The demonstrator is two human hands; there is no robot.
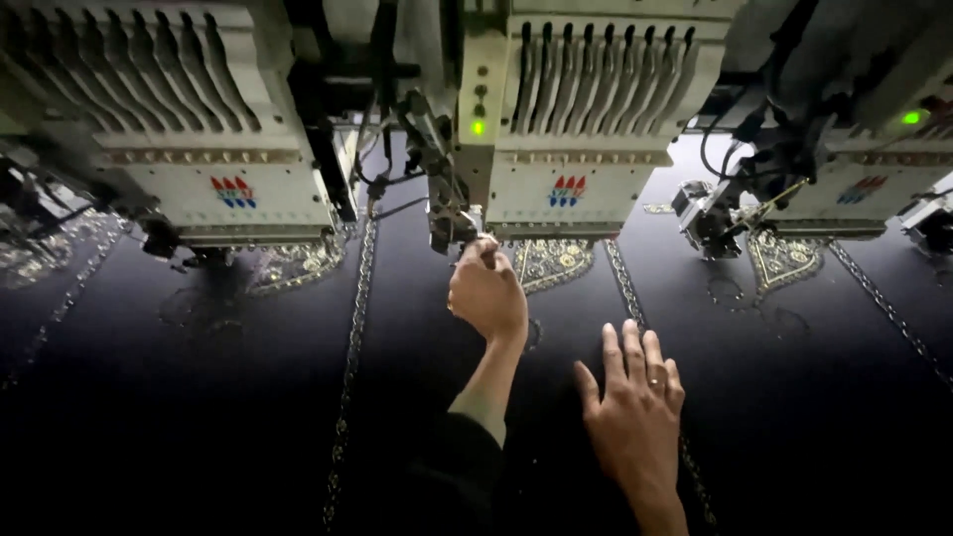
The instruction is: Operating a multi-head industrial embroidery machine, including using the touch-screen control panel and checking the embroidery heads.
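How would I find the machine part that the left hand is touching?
Find the middle embroidery head, the pale box with a green light. At its lower left corner hangs a small dark metal attachment over the dark cloth. The left hand pinches at its tip; the right hand lies flat on the cloth.

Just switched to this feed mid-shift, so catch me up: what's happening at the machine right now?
A person is working at a multi-head embroidery machine over dark fabric. The left hand is raised to the needle area of the middle embroidery head, its fingertips pinched on something too small to make out, perhaps thread. The right hand, wearing a ring, lies flat on the fabric, fingers spread. Gold motifs are partly stitched under the heads, with chain-like lines running between them.
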